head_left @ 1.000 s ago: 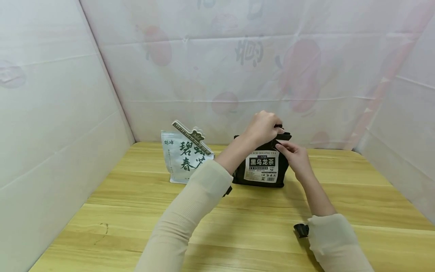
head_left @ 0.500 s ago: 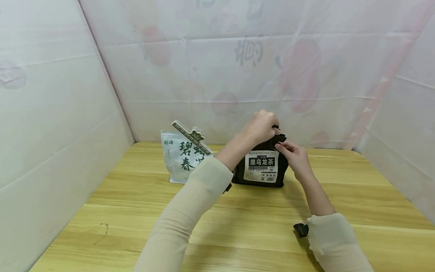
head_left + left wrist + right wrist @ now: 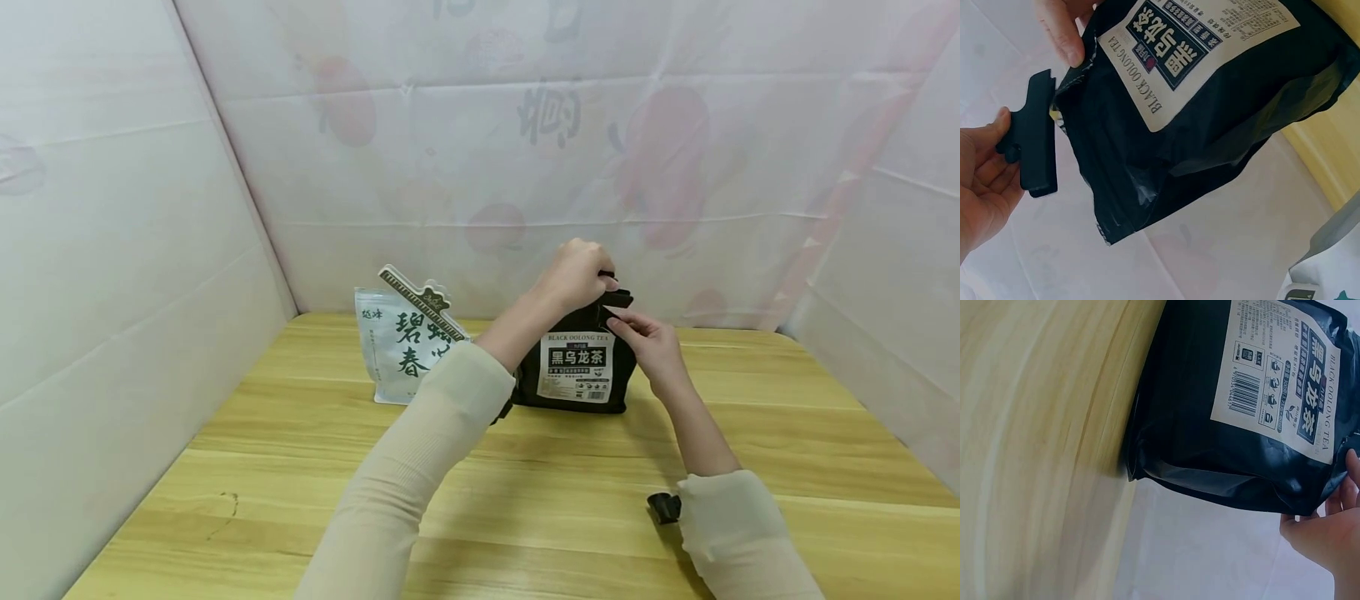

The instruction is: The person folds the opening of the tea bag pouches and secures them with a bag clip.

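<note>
A black bag of oolong tea (image 3: 576,367) with a pale label stands upright on the table. My left hand (image 3: 576,273) reaches over its top and grips a black bag clip (image 3: 1039,140) by the handles. In the left wrist view the clip's long edge is right at the bag's top edge, near its folded corner. My right hand (image 3: 654,343) pinches the upper right corner of the bag between thumb and fingers. In the right wrist view these fingers (image 3: 1347,495) are partly cut off by the frame edge.
Left of the black bag stands a white tea bag (image 3: 390,354) with green writing, a long patterned clip (image 3: 423,302) slanting across its top. My left forearm hides part of it. Pale cloth walls (image 3: 420,183) border the wooden table (image 3: 285,483).
My left hand and the black clip have shifted slightly left over the bag's top. My right hand keeps its pinch on the corner, almost still.
</note>
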Motion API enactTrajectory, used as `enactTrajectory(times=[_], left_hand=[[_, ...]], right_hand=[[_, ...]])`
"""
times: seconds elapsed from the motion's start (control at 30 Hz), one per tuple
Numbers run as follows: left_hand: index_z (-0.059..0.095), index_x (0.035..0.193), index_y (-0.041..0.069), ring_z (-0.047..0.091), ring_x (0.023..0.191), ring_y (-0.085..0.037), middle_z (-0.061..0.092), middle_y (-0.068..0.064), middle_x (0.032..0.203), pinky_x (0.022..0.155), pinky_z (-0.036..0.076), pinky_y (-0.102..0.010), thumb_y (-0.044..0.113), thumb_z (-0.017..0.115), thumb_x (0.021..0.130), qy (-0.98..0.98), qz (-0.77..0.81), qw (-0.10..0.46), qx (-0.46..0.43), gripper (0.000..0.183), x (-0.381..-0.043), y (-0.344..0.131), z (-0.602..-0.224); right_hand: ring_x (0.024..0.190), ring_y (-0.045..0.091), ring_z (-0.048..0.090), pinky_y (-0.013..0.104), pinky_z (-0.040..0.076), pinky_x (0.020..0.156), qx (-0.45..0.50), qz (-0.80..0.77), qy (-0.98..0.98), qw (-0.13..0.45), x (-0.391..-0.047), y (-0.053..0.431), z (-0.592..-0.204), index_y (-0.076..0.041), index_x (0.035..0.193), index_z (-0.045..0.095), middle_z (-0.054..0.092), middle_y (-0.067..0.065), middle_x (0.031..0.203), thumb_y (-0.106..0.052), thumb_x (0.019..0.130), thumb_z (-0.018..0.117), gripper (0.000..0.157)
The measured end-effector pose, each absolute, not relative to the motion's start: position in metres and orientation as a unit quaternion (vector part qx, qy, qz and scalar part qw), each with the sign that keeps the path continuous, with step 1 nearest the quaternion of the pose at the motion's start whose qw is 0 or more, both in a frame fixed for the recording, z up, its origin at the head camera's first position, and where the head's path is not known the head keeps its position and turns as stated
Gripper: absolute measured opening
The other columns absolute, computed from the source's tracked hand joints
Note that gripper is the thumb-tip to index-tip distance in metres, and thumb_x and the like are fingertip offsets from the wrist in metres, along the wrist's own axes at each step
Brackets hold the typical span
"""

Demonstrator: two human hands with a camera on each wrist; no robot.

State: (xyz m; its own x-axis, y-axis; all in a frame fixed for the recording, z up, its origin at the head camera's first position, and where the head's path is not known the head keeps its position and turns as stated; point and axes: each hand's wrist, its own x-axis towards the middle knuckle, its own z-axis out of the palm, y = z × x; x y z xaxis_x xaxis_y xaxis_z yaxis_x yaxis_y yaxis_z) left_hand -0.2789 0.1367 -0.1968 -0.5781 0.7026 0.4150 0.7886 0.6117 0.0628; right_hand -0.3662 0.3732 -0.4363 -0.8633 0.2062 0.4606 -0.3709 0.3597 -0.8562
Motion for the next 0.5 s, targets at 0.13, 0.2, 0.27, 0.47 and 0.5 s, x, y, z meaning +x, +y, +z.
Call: enactTrajectory(times=[0.13, 0.2, 0.27, 0.47, 0.5], left_hand=[[0.065, 0.064, 0.018, 0.052, 0.064, -0.004, 0.060, 0.011, 0.073, 0.060, 0.036, -0.015, 0.027, 0.057, 0.077, -0.881, -0.119, 0.181, -0.420, 0.018, -0.2798, 0.1345, -0.1973], [0.065, 0.065, 0.019, 0.051, 0.066, -0.005, 0.059, 0.011, 0.073, 0.061, 0.035, -0.016, 0.028, 0.057, 0.077, -0.884, -0.115, 0.177, -0.417, 0.017, -0.2795, 0.1341, -0.1972], [0.065, 0.065, 0.018, 0.050, 0.065, -0.005, 0.058, 0.011, 0.072, 0.060, 0.035, -0.016, 0.029, 0.056, 0.077, -0.886, -0.117, 0.172, -0.415, 0.018, -0.2794, 0.1344, -0.1970], [0.057, 0.057, 0.016, 0.044, 0.057, -0.007, 0.054, 0.007, 0.065, 0.054, 0.030, -0.017, 0.029, 0.055, 0.078, -0.893, -0.104, 0.155, -0.409, 0.025, -0.2789, 0.1383, -0.1970], [0.055, 0.055, 0.016, 0.043, 0.057, -0.007, 0.053, 0.007, 0.064, 0.054, 0.029, -0.017, 0.029, 0.055, 0.078, -0.894, -0.098, 0.153, -0.409, 0.027, -0.2788, 0.1392, -0.1972]], right_hand=[[0.085, 0.017, 0.050, 0.025, 0.042, 0.065, 0.047, 0.570, -0.780, 0.256, -0.3654, 0.3724, -0.4348, -0.022, 0.101, 0.060, 0.056, 0.003, 0.097, -0.036, 0.072, 0.060, 0.033], [0.085, 0.018, 0.049, 0.024, 0.042, 0.064, 0.048, 0.575, -0.776, 0.255, -0.3644, 0.3720, -0.4336, -0.019, 0.101, 0.060, 0.056, 0.004, 0.097, -0.035, 0.072, 0.060, 0.033], [0.087, 0.019, 0.049, 0.024, 0.041, 0.066, 0.049, 0.581, -0.773, 0.252, -0.3633, 0.3718, -0.4324, -0.017, 0.101, 0.060, 0.055, 0.005, 0.098, -0.034, 0.073, 0.059, 0.033], [0.080, 0.017, 0.048, 0.024, 0.040, 0.059, 0.036, 0.573, -0.777, 0.257, -0.3619, 0.3712, -0.4327, -0.016, 0.096, 0.061, 0.056, 0.006, 0.091, -0.037, 0.072, 0.059, 0.032], [0.077, 0.017, 0.047, 0.024, 0.040, 0.056, 0.033, 0.569, -0.779, 0.261, -0.3620, 0.3710, -0.4331, -0.015, 0.093, 0.061, 0.055, 0.006, 0.088, -0.037, 0.072, 0.059, 0.031]])
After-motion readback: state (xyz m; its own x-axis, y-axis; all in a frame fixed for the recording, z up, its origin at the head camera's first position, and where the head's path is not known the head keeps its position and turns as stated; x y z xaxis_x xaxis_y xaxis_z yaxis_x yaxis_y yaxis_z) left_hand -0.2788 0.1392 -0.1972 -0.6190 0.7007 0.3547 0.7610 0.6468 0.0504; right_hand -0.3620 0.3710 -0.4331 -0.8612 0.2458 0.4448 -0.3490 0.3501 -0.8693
